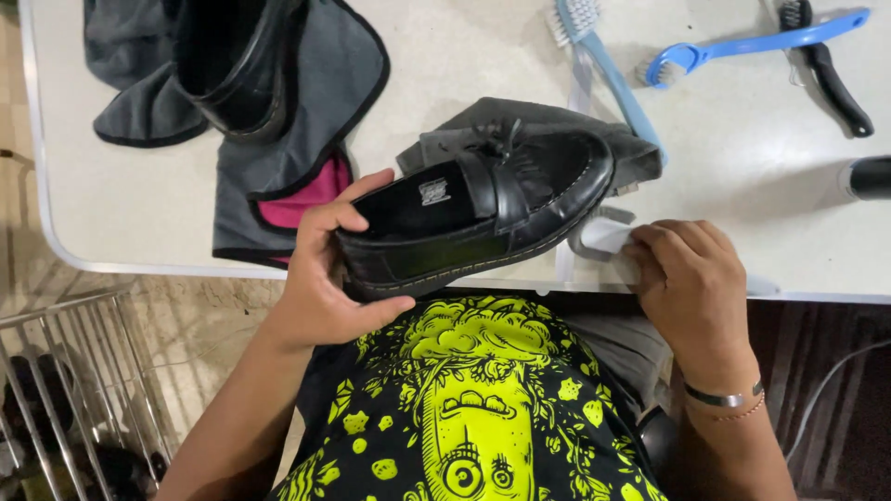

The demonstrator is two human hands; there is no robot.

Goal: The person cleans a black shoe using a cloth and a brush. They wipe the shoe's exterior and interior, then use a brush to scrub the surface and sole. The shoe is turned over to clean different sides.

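- The black loafer (483, 218) is up off the white table (742, 213), held over its near edge just in front of my chest, toe pointing away to my right.
- My left hand (320, 278) is closed round the loafer's heel: fingers (348, 211) curled over the back rim into the opening, thumb pressed under the sole.
- My right hand (691, 278) sits just beside the loafer's toe, fingers bent down on a pale cloth or wipe (608, 237) at the table edge; I can't tell how firmly it is gripped.
- Judging by the look of it, the loafer's upper already shines, yet the wipe isn't touching it now, so the cleaning seems part done.
- Beyond the loafer, a grey cloth (543, 121) lies under its toe, with a light blue brush (603, 65) past that.
- Farther left of the loafer, the second black shoe (237, 65) rests on a grey bag (306, 121), which I judge is waiting its turn.
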